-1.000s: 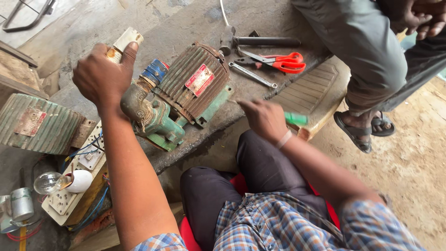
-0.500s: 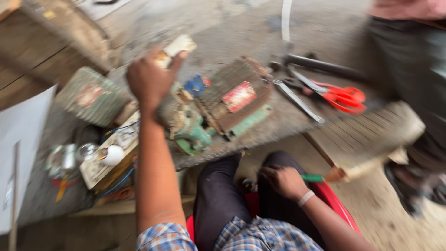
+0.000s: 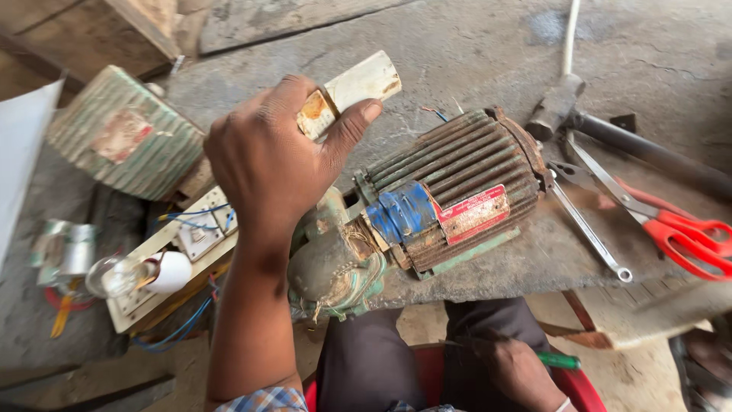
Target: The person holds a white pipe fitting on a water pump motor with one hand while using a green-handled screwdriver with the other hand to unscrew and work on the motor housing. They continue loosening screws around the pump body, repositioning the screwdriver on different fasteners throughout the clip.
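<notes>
My left hand [image 3: 278,156] is raised over the bench, gripping a short white pipe piece [image 3: 354,89] with a rusty patch. Right under it lies a rusty ribbed electric motor with a pump end [image 3: 427,210], a blue patch and a red label on its side. My right hand [image 3: 522,370] rests low on my lap, closed around a green-handled screwdriver [image 3: 560,360] whose tip is hidden.
A second ribbed green motor [image 3: 126,133] lies at the left. A wooden board with switches and a bulb [image 3: 164,263] sits at the front left. Red-handled scissors [image 3: 671,225], a spanner [image 3: 591,236] and a hammer [image 3: 557,103] lie on the right of the grey slab [image 3: 473,46].
My view has moved closer to the motor. My right hand has dropped from the bench edge to my lap with the screwdriver. My left hand still holds the pipe piece.
</notes>
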{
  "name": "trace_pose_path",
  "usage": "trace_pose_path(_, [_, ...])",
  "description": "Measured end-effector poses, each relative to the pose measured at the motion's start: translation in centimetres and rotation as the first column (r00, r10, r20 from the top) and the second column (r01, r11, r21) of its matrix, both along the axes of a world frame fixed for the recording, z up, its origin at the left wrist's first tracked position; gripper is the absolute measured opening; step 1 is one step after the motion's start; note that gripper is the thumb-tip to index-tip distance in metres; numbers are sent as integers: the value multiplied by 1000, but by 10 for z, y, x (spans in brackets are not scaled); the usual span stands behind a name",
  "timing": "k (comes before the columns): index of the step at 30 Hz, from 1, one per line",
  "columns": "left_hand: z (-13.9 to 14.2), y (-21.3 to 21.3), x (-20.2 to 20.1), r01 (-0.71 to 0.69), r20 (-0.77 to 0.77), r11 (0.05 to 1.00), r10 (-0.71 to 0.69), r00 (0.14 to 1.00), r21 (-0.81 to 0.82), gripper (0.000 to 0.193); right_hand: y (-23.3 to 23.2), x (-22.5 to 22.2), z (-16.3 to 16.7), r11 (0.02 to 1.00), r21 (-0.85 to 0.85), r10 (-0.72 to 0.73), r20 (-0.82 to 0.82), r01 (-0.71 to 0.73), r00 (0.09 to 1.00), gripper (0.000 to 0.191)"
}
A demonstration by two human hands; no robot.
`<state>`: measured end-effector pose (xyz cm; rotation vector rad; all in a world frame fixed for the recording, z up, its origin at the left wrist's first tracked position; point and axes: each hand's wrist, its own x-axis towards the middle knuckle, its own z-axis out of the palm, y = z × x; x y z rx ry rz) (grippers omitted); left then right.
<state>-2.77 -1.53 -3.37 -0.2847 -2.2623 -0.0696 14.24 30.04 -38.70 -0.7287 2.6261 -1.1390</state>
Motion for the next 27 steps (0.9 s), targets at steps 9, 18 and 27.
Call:
trace_pose_path(9, [1, 0, -1, -11, -69, 1000, 12, 998, 15, 73, -8, 7, 22, 998, 68, 3, 14, -4, 1000, 42])
trace_pose_path(18, [-2, 0, -5, -15, -7, 999, 15, 1000, 31, 74, -24, 44, 90, 977, -210, -83, -220, 36, 972, 33])
trace_pose_path(27, [-8, -5, -2, 20, -79, 1000, -21, 997, -12, 73, -2, -8, 169, 806, -107, -549, -505, 582, 666, 27])
